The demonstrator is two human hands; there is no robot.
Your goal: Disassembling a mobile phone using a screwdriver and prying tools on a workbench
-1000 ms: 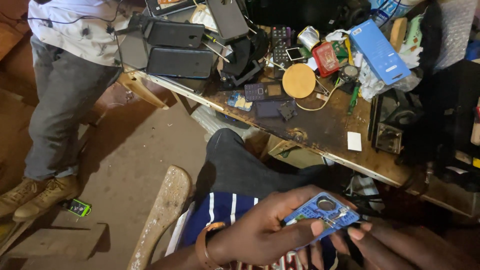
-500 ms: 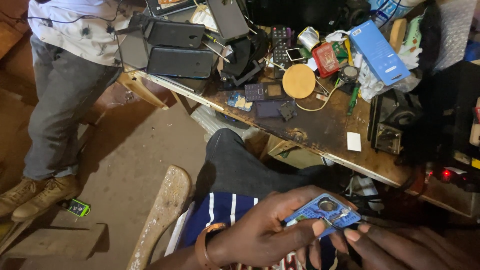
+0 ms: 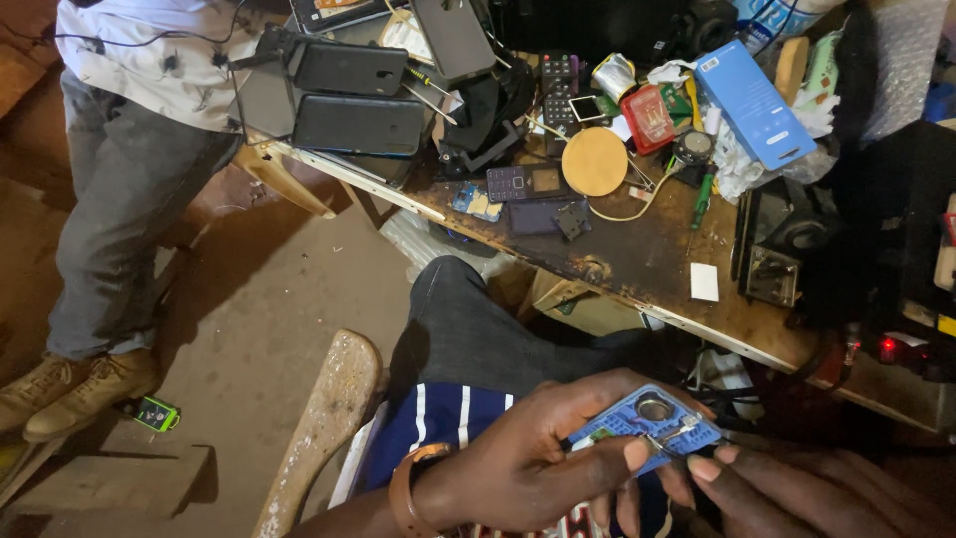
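the left hand (image 3: 528, 468) holds a small blue circuit board (image 3: 647, 426) low over the lap, its grip closed on the board's near edge, thumb on top and fingers curled underneath. the right hand (image 3: 817, 493) comes in from the lower right with its fingertips (image 3: 705, 466) touching the board's right edge beside a small metal part; whether that grip pinches anything cannot be told, as it is dark and partly cut off. the board lies tilted between the two hands, its round hole facing up. a brown wristband (image 3: 406, 488) sits on the left wrist. beyond the knees, the worn wooden tabletop (image 3: 647, 269) carries dark phones (image 3: 358, 125), a round tan disc (image 3: 595, 161), a blue box (image 3: 754, 103), a red case (image 3: 649, 117) and a green screwdriver (image 3: 701, 202). another person in grey trousers (image 3: 124, 229) and tan boots (image 3: 75, 389) stands at the left, on the dirt floor (image 3: 259, 329).
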